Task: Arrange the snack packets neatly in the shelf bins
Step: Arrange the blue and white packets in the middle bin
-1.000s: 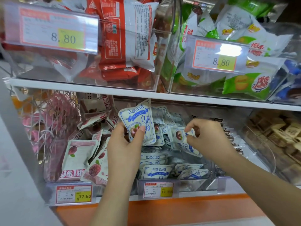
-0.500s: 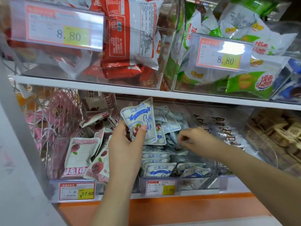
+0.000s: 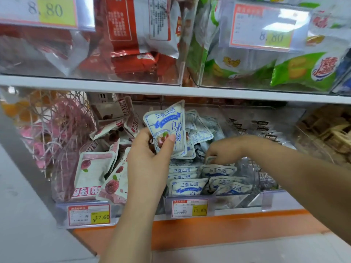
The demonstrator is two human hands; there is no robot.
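We face a white shop shelf (image 3: pixel 171 91) that carries clear bins above and below. In the middle bin (image 3: pixel 237 199) of the lower level, blue-and-white packets (image 3: pixel 187 186) stand in rows at the front and lie heaped behind. Our left hand (image 3: pixel 148 160) holds one raised packet (image 3: pixel 167 122) upright above that heap, fingers curled round its left edge and thumb pressed on its front. Our right hand (image 3: pixel 226 149) reaches down into the same bin, fingertips among the loose packets; we cannot tell whether they grip one. Pink packets (image 3: pixel 93 168) fill the bin just to the left. A price tag (image 3: pixel 190 208) sits on the middle bin's front. Red packets (image 3: pixel 123 25) and green packets (image 3: pixel 303 71) fill the upper bins.
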